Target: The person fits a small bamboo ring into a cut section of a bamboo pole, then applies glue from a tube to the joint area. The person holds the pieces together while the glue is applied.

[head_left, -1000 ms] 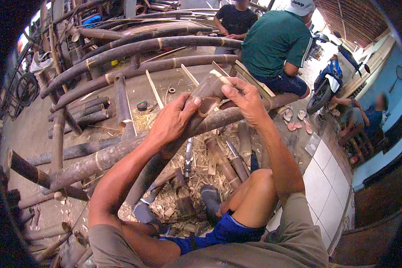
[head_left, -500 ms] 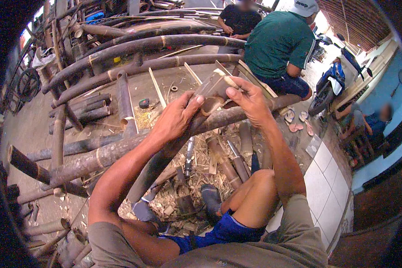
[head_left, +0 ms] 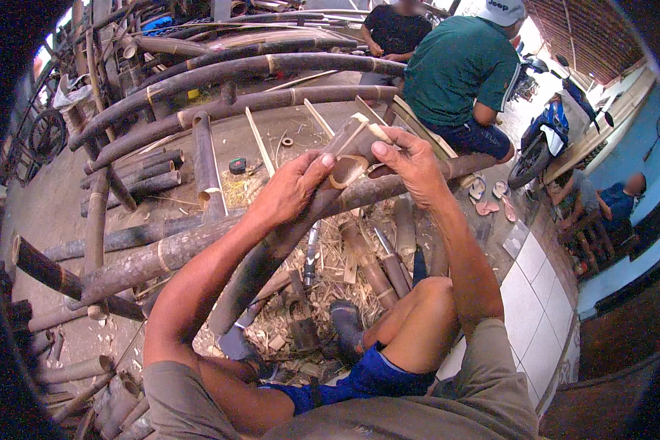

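Note:
A short brown bamboo piece [head_left: 350, 136] with pale cut edges is held between my hands. My left hand [head_left: 301, 185] is closed at its left side, thumb on top. My right hand [head_left: 412, 163] grips its right end between thumb and fingers. Just below it shows the round hollow end of a dark bamboo pole [head_left: 246, 290], which slants down under my left forearm. Whether my left fingers also grip this pole is hidden. A long mottled bamboo pole [head_left: 176, 251] runs crosswise beneath my hands.
Curved bamboo rails [head_left: 235, 71] and pale slats stand ahead. Below lie wood shavings [head_left: 279, 330], a metal-shafted tool [head_left: 312, 253] and a pointed blade [head_left: 382, 240]. A person in green [head_left: 455, 73] sits at the far right, near sandals [head_left: 484, 207] and a motorbike [head_left: 539, 147].
My hands stay on the bamboo piece, almost in place. The hollow pole end below it shows slightly more fully.

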The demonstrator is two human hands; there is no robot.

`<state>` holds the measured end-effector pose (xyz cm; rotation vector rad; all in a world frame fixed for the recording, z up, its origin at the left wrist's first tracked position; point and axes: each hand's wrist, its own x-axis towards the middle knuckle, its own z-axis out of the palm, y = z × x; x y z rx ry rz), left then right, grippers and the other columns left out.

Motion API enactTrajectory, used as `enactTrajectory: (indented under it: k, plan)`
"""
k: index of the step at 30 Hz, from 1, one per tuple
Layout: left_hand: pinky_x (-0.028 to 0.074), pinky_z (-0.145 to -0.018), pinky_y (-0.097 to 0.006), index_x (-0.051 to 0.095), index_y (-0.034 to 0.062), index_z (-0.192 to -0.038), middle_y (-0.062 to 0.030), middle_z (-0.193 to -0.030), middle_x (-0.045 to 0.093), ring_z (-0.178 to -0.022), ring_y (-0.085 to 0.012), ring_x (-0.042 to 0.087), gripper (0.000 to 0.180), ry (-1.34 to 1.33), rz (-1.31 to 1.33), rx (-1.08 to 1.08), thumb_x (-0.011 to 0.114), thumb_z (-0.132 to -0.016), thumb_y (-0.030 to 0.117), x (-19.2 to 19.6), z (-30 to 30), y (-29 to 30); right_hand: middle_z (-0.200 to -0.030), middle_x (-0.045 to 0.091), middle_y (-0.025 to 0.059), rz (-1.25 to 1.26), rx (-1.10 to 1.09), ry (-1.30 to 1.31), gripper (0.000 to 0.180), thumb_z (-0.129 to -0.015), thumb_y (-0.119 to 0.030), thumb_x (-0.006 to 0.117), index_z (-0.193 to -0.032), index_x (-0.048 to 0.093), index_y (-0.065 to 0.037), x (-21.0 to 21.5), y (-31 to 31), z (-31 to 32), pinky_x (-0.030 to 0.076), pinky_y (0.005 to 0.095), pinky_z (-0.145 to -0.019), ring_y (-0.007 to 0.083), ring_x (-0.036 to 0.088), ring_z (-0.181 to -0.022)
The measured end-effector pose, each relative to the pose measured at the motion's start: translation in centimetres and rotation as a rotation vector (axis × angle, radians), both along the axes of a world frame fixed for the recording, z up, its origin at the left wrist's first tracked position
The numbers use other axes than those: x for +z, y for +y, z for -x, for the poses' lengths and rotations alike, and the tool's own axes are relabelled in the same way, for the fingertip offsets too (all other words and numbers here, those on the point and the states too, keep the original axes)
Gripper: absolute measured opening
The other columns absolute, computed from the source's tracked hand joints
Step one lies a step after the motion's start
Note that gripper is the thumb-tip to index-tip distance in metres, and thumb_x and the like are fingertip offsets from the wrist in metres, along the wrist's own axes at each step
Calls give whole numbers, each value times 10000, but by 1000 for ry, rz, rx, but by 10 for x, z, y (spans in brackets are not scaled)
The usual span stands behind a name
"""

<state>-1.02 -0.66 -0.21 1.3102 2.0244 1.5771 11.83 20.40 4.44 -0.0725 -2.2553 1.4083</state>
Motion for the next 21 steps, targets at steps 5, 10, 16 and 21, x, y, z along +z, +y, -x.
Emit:
enactTrajectory:
  k: [5, 10, 16, 21]
  plan:
    - [460, -963, -403, 589, -8, -1296, -211, -1122, 679, -1075, -309, 642, 650, 4, 5, -16, 394, -1049, 559, -3, 5, 0, -1087, 721, 79, 6, 30, 35, 451, -938, -339, 731, -1240, 674, -9, -4, 1, 3, 530, 302, -867, 141, 661, -963]
    - [457, -978, -393, 585, -10, -1306, -205, -1161, 668, -1094, -290, 631, 641, -20, 2, -28, 387, -1056, 545, -4, 4, 1, -1086, 722, 83, 18, 36, 34, 458, -934, -341, 735, -1242, 673, -8, -5, 2, 4, 533, 306, -863, 147, 665, -961]
    - [452, -979, -379, 590, -16, -1299, -185, -1143, 674, -1076, -252, 623, 661, -54, -30, -78, 380, -1056, 561, -11, 8, 5, -1079, 720, 106, -8, -1, 11, 481, -935, -353, 727, -1232, 668, 22, -9, 7, 5, 543, 307, -844, 163, 682, -947]
    - [413, -1065, -380, 584, -27, -1305, -180, -1271, 630, -1171, -264, 588, 632, -93, 37, -166, 332, -1081, 507, -11, 13, 2, -1064, 713, 112, 86, 51, -79, 451, -945, -338, 708, -1207, 672, 26, -1, -2, 1, 598, 313, -736, 173, 694, -927]
